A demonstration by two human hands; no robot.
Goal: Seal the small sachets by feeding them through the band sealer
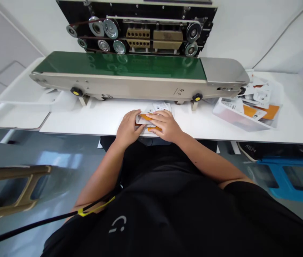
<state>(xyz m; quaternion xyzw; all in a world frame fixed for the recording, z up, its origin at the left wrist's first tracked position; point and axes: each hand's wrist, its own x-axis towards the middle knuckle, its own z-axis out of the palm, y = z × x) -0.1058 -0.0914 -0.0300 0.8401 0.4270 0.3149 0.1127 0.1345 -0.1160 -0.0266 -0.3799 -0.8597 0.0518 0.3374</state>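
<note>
Both my hands rest on a small orange and white packet [146,119] lying on the white table [98,119] near its front edge. My left hand [128,127] grips the packet's left end with curled fingers. My right hand [164,125] lies over its right part, fingers pressed down on it. Several more white printed packets [160,106] lie just behind my hands. Directly beyond them stands a band sealing machine with a green conveyor belt [119,65].
A clear tray [237,119] holding several orange and white packets sits at the right on the table. A white tray [25,93] lies under the conveyor's left end. A wooden chair [12,189] stands lower left, a blue crate [291,178] lower right.
</note>
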